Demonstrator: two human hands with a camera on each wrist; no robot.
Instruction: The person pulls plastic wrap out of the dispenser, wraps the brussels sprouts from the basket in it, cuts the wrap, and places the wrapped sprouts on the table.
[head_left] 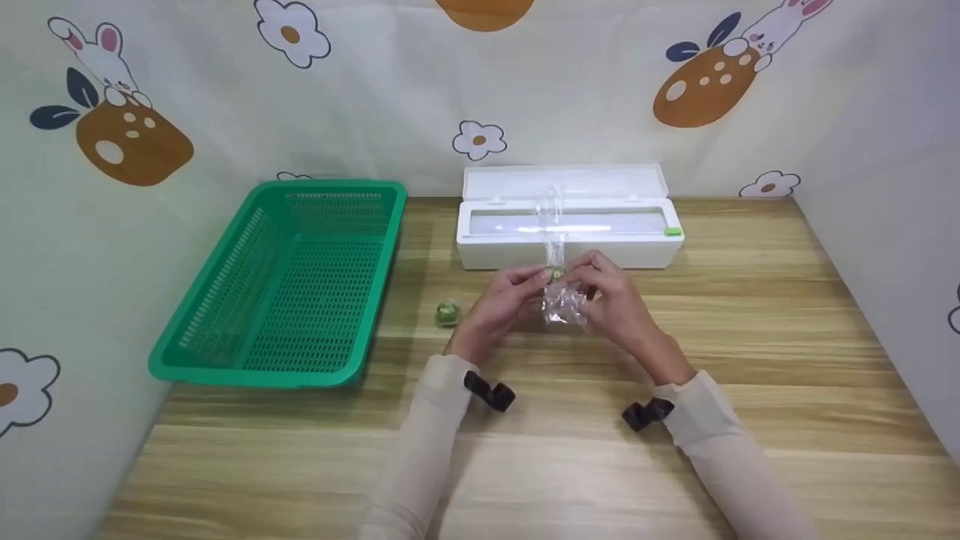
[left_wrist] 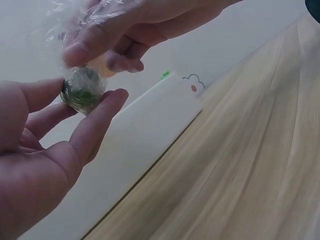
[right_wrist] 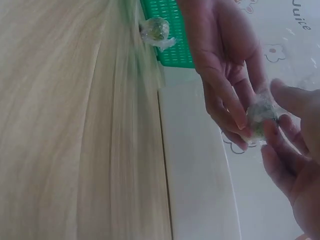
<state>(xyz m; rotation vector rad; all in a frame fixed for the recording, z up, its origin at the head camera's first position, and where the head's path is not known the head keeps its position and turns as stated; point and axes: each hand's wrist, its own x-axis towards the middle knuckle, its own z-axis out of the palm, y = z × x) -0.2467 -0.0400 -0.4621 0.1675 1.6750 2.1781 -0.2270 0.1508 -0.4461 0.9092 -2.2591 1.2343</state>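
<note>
My left hand (head_left: 510,296) pinches a small round green item (left_wrist: 82,92) wrapped in clear plastic film, between thumb and fingertips. Its exact kind cannot be made out through the film. Close against it, my right hand (head_left: 611,300) pinches the loose clear plastic film (head_left: 562,304) around the item. In the left wrist view, the film bunches up above the item beside the right thumb. A second film-wrapped green item (head_left: 447,313) lies on the table just left of my left hand; the right wrist view shows it with a twisted film tail (right_wrist: 167,43).
A white cling film dispenser (head_left: 570,253) with its lid raised stands behind my hands, a strip of film across its front. At left stands a green perforated basket (head_left: 367,300). The wooden table (head_left: 772,330) meets a patterned cloth backdrop (head_left: 390,97).
</note>
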